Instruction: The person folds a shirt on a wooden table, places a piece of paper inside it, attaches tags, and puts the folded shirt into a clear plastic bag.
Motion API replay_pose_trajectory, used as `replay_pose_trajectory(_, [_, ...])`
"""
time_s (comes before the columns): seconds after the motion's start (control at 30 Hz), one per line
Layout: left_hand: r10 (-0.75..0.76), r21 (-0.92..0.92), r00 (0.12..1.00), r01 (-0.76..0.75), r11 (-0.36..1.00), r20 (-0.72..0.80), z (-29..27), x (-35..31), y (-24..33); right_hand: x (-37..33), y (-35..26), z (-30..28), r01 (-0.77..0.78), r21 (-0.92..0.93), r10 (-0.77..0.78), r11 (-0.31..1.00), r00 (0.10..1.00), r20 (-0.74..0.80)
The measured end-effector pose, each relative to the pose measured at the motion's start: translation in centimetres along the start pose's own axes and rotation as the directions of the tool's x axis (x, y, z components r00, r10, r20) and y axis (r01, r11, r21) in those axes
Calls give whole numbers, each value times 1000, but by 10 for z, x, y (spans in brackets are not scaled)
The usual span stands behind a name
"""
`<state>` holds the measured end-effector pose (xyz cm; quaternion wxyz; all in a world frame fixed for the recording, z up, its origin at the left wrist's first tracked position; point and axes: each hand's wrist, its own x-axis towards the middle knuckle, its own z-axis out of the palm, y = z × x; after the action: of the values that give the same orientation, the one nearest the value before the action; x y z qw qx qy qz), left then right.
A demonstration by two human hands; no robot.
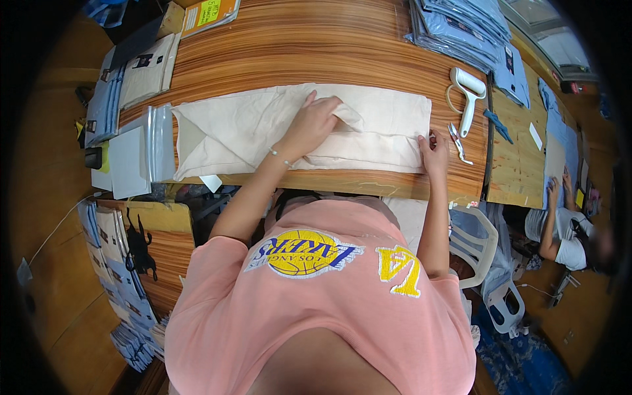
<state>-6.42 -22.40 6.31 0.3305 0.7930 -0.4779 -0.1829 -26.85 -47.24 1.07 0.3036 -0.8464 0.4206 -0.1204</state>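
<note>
A long cream cloth garment (243,131), folded into a strip, lies across the striped wooden table in front of me. My left hand (313,126) is over its middle, fingers curled closed around a raised fold of the cloth. At the garment's right end, my right hand (434,153) pinches the edge near the lower corner. Wrinkles spread to the left of my left hand, and the left end shows layers folded over at a slant. Just right of my right hand lie small white-handled snips (459,141), with a white lint roller (467,99) above them.
Bagged blue garments (461,33) are stacked at the far right. On the left are bagged cream garments (148,69), clear plastic bags (161,141) and a white board (130,161). A white plastic chair (484,243) stands right of me; another person (569,230) works farther right.
</note>
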Motion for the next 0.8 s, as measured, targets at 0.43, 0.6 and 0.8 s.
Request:
replay_pose_trajectory(0.43, [92,294,992,-63,954,-87,34,-3,-5,-1,-13,-1,-21,-134,25,991,999,33])
replay_pose_trajectory(0.6, [127,400,984,-67,914,-127,47,2,-5,9,-10,-2,-104,-144,129,984,977,172])
replay_pose_trajectory(0.8, [139,381,990,-126,916,-7,59,-3,-12,1,-27,-10,-157,19,150,987,971,184])
